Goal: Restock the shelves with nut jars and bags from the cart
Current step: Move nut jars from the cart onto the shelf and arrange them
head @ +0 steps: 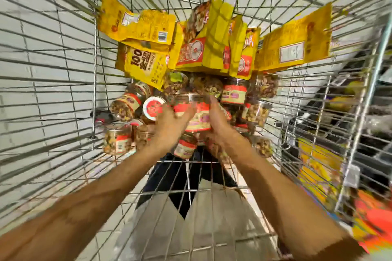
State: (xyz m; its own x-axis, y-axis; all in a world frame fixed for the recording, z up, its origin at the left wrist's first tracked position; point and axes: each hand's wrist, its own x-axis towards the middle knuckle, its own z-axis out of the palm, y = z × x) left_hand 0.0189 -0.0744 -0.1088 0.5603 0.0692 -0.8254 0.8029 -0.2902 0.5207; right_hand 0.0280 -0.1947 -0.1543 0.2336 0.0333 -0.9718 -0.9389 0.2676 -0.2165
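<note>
Pale floor tiles (pixel 42 34) show through the wire walls of the cart (pixel 94 53) we look down into. Across its far end stand yellow bags (pixel 214 36), some upright with red panels, one at far left and one at far right leaning out against the wires. Nearer, below the bags, a heap of clear jars (pixel 125 105) of mixed nuts with red-and-cream labels fills the middle of the cart, most lying on their sides, one turning its red lid (pixel 153 107) towards us. Our two hands meet on one jar (pixel 199 119) at the middle of the heap: the left hand (pixel 169 122) has its fingers (pixel 182 115) curled round the jar's left side, and the right hand (pixel 219 121) grasps its right side with the thumb pointing away from us. Motion blur smears the hands and the label, so we cannot tell whether the jar is clear of the heap or touching it. Beyond the cart's right wall a shelf (pixel 318 167) holds more yellow packets, blurred.
</note>
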